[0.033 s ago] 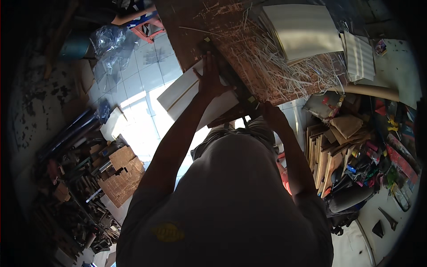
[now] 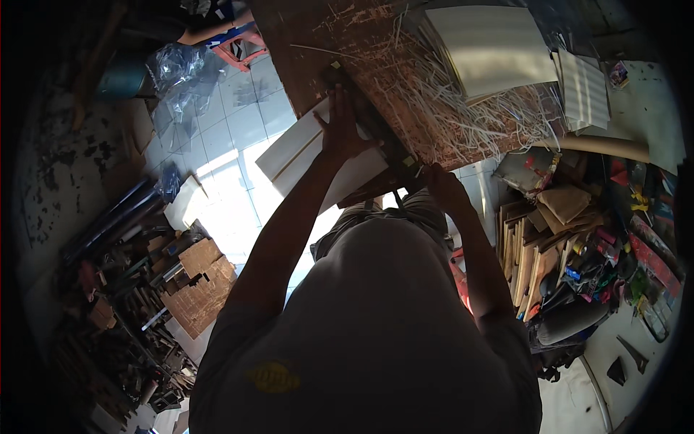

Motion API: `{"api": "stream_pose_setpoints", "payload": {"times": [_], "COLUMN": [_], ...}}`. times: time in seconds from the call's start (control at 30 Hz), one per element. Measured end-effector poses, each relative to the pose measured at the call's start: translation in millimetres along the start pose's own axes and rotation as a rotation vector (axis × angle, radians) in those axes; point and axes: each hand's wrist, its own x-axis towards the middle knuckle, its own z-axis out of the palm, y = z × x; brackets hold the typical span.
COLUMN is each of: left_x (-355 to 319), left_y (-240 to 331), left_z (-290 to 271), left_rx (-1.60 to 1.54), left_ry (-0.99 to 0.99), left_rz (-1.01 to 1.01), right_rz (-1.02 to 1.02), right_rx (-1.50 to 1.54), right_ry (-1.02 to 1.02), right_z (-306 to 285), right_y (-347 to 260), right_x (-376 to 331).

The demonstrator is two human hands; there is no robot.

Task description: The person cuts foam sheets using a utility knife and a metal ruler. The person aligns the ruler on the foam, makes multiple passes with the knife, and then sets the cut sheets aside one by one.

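My left hand (image 2: 343, 132) lies flat with its fingers spread, pressing on a white sheet (image 2: 296, 145) and reaching against a long dark bar (image 2: 394, 150). The bar lies slantwise across the sheet near the table's edge and has small yellowish patches at both ends. Part of the sheet sticks out past the brown worktable (image 2: 303, 36), with a thin brown line across it. At the bar's near end my right hand (image 2: 444, 188) is closed. A small pale tip shows in front of its fingers, but what it grips is too dark to make out.
Thin pale strips (image 2: 463, 119) litter the worktable beside a stack of white sheets (image 2: 499, 54). To the right stand upright brown boards (image 2: 524, 253) and jumbled tools (image 2: 600, 253). Wood offcuts (image 2: 199, 289) pile up at left on the tiled floor (image 2: 249, 123).
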Motion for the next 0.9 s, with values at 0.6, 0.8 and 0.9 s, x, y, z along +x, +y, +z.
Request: {"api": "stream_pose_setpoints", "payload": {"times": [0.6,0.8,0.9], "left_x": [-6.4,-4.2,-4.0], "left_y": [-5.1,-2.3,-7.0], "left_z": [-2.6,-2.9,0.1], "left_rx": [-0.017,-0.015,-0.015], "left_ry": [0.019,0.022,0.019], "left_rz": [0.007,0.008,-0.013], "right_rz": [0.17,0.293,0.255], "right_rx": [0.316,0.481,0.449], "right_ry": [-0.006,0.017,0.043], "right_z": [-46.4,-66.7,-69.8], "right_y": [-24.5,-60.6,-73.9], "right_x": [15.1,109.1,158.6]}}
